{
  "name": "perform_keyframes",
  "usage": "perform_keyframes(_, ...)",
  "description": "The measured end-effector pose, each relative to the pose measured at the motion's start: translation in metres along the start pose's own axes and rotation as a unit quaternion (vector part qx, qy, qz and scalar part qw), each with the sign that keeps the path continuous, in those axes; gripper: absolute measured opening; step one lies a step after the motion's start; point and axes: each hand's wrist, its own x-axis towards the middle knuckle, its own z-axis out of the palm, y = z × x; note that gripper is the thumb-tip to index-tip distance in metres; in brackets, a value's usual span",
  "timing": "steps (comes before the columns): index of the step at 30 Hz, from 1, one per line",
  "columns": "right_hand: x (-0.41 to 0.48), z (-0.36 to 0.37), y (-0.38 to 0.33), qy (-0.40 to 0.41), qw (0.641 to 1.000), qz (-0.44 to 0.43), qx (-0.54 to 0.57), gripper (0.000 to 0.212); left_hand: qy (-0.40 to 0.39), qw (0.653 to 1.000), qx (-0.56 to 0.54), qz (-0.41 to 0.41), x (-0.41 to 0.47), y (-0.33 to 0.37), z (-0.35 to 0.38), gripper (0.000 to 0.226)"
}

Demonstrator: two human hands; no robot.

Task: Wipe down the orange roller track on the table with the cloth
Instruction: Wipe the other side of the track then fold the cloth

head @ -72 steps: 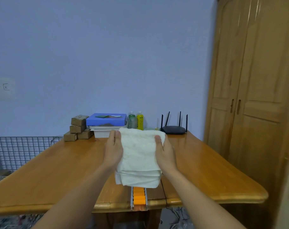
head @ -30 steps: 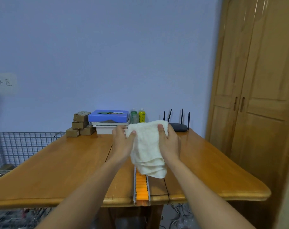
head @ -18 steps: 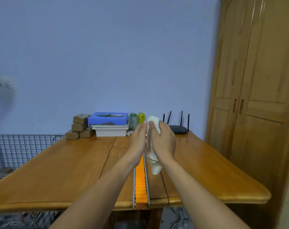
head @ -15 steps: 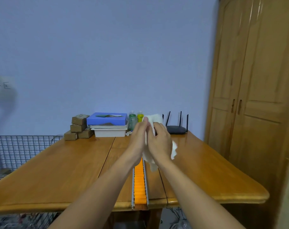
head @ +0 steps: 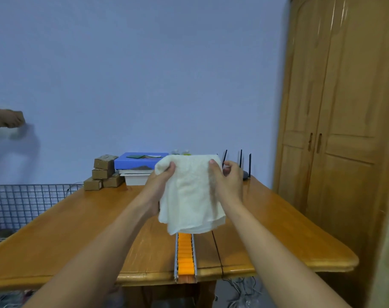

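A white cloth point(head: 190, 194) hangs folded in the air above the wooden table point(head: 78, 230). My left hand point(head: 160, 185) pinches its upper left corner and my right hand point(head: 227, 183) grips its upper right edge. Below the cloth, the orange roller track point(head: 185, 256) in its grey metal rails runs down the table's middle to the near edge. The cloth hides the track's far part and does not touch the visible part.
Stacked cardboard boxes point(head: 103, 173), a blue box point(head: 140, 162) on white books and a black router point(head: 240, 167) stand at the table's far edge. A wire basket point(head: 27, 201) is at the left. Another person's hand point(head: 10, 118) shows at the left wall. A wooden wardrobe point(head: 340, 141) stands at the right.
My hands were pressed together with the cloth bunched between them. Now they have moved apart and the cloth is spread out again, hanging over the track.
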Motion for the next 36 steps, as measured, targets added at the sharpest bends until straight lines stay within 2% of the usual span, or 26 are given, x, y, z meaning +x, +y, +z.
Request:
perform_keyframes(2, 0.000, 0.001, 0.005, -0.097, 0.988, 0.113, 0.052, 0.073, -0.011, 0.999, -0.003, -0.039, -0.001, 0.004, -0.002, 0.040)
perform_keyframes(4, -0.002, 0.004, 0.009, -0.146, 0.973, 0.149, 0.096, 0.077, -0.016, 0.998, -0.009, -0.059, -0.002, 0.007, -0.002, 0.043)
perform_keyframes(7, -0.005, 0.007, 0.014, -0.053, 0.988, 0.070, 0.125, 0.050, 0.007, 0.999, 0.010, -0.040, -0.002, 0.010, -0.001, 0.035)
perform_keyframes(9, -0.009, 0.006, 0.010, 0.004, 0.996, -0.007, 0.085, 0.039, 0.059, 0.996, 0.061, 0.005, -0.001, 0.007, -0.003, 0.028)
perform_keyframes(11, -0.013, 0.005, 0.005, 0.025, 0.997, -0.073, 0.016, 0.041, 0.096, 0.987, 0.120, 0.039, 0.001, -0.001, -0.001, 0.028)
perform_keyframes(14, -0.016, 0.009, 0.001, 0.022, 0.993, -0.108, -0.041, 0.045, 0.154, 0.975, 0.150, 0.062, 0.001, -0.016, 0.010, 0.025)
perform_keyframes(18, -0.019, 0.008, 0.001, 0.018, 0.990, -0.129, -0.049, 0.048, 0.195, 0.967, 0.121, 0.112, -0.008, -0.021, 0.016, 0.034)
perform_keyframes(23, -0.018, -0.003, 0.005, 0.019, 0.993, -0.116, -0.018, 0.044, 0.152, 0.969, 0.119, 0.154, -0.008, -0.023, 0.006, 0.035)
perform_keyframes(36, -0.020, -0.004, 0.011, 0.026, 0.995, -0.093, 0.035, 0.045, 0.137, 0.970, 0.117, 0.162, -0.002, -0.025, 0.002, 0.033)
